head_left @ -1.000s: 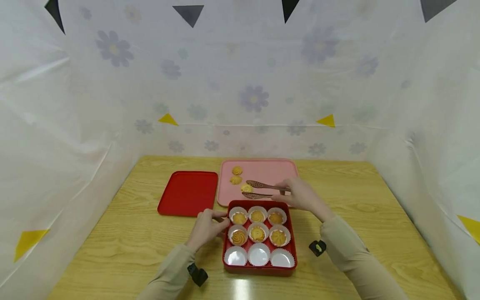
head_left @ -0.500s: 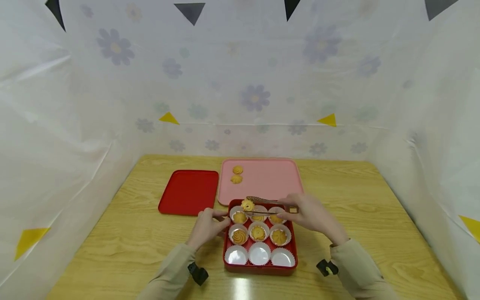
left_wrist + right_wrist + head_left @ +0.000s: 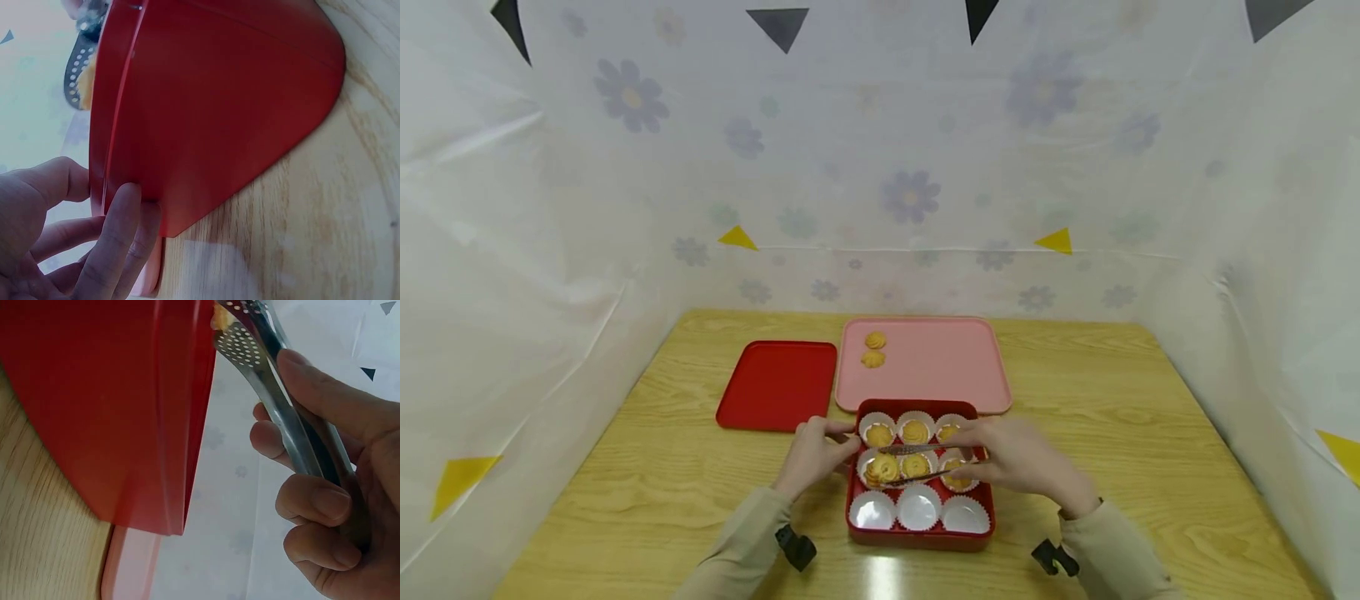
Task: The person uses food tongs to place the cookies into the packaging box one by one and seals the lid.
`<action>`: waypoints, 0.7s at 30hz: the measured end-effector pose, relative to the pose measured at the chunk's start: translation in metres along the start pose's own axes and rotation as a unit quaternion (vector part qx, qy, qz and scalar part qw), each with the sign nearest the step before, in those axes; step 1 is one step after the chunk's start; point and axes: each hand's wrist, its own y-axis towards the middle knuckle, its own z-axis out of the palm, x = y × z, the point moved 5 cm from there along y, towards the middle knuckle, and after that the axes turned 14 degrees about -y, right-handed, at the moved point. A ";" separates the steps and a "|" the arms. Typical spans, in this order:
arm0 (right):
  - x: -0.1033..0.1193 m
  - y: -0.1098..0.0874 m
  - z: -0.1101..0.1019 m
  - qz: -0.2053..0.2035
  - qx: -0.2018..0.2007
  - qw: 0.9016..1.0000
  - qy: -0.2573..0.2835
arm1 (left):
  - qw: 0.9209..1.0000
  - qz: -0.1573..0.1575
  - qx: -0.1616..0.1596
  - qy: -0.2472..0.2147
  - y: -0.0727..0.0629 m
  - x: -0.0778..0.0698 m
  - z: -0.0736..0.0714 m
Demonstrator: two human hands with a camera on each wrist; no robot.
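A red box (image 3: 921, 540) holds paper cups in three rows. Cookies sit in the back and middle rows, while the front cups (image 3: 918, 508) hold nothing. My left hand (image 3: 817, 455) grips the box's left rim, thumb at the top edge and fingers against the outer wall (image 3: 212, 106). Metal tongs (image 3: 284, 419) with perforated tips are gripped in my right hand (image 3: 1026, 467). Between their tips is a cookie (image 3: 886, 467), held above the left cup of the middle row. The tongs partly cover the middle-row cookies.
Behind the box lies a pink tray (image 3: 940, 358) with two cookies (image 3: 874, 350) near its left side. A flat red lid-like tray (image 3: 777, 386) lies to the left of it. All stand on a wooden table (image 3: 655, 483) with white sheeting around it.
The tongs took the cookie from the pink tray and carried it toward me, over the back row to the middle row. My left hand has stayed on the box.
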 end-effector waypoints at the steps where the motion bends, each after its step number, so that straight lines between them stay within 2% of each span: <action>1: 0.003 0.001 0.000 -0.003 0.007 1.000 -0.001 | 1.000 -0.001 0.000 -0.002 0.000 0.000 0.000; 13: 0.022 0.009 0.005 -0.046 0.035 0.998 0.002 | 1.000 -0.003 -0.005 -0.002 0.001 0.000 -0.001; 21: 0.029 0.013 0.005 -0.065 0.041 0.997 -0.028 | 1.000 -0.008 -0.006 0.005 0.001 0.000 -0.001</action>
